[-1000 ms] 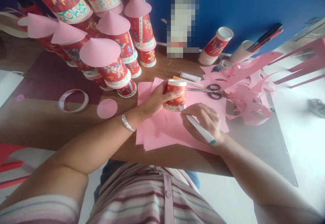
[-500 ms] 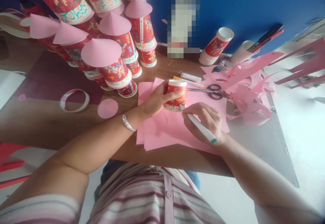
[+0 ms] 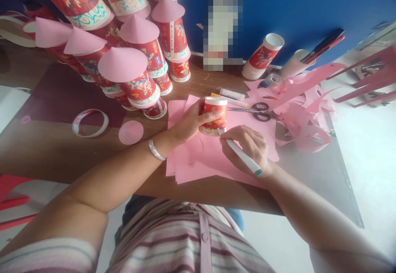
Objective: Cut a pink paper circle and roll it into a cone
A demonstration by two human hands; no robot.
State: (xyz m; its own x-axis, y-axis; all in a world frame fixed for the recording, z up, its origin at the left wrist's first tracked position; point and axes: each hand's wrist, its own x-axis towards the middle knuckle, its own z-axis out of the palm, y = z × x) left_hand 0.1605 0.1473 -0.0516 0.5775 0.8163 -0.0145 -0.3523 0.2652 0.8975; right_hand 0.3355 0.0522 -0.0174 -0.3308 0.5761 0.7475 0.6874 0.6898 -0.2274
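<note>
My left hand (image 3: 192, 121) is closed around a red paper cup (image 3: 213, 116) with a white band at its top. The thumb lies across the cup's front, and the fingers behind it are hidden. In my right hand (image 3: 246, 147) is a white marker pen (image 3: 244, 157) with a green end. Its tip meets the pale lower band of the cup, where coloured marks show. Both hands are above a loose stack of pink paper sheets (image 3: 188, 170). Beyond the cup lie black-handled scissors (image 3: 260, 112) and two more pens, one of them an orange-tipped marker (image 3: 235, 101).
Stacked red cups with pink cone tops (image 3: 123, 64) rise at the back left. A paper ring (image 3: 90, 123) and a pink disc (image 3: 130, 132) lie left. Pink paper scraps (image 3: 309, 120), clear tape (image 3: 273, 80) and a pen cup (image 3: 293, 64) are right. A blue partition (image 3: 293, 5) stands behind.
The marker in my right hand has shifted very slightly left along the cup's lower band. My left hand still holds the cup in nearly the same place.
</note>
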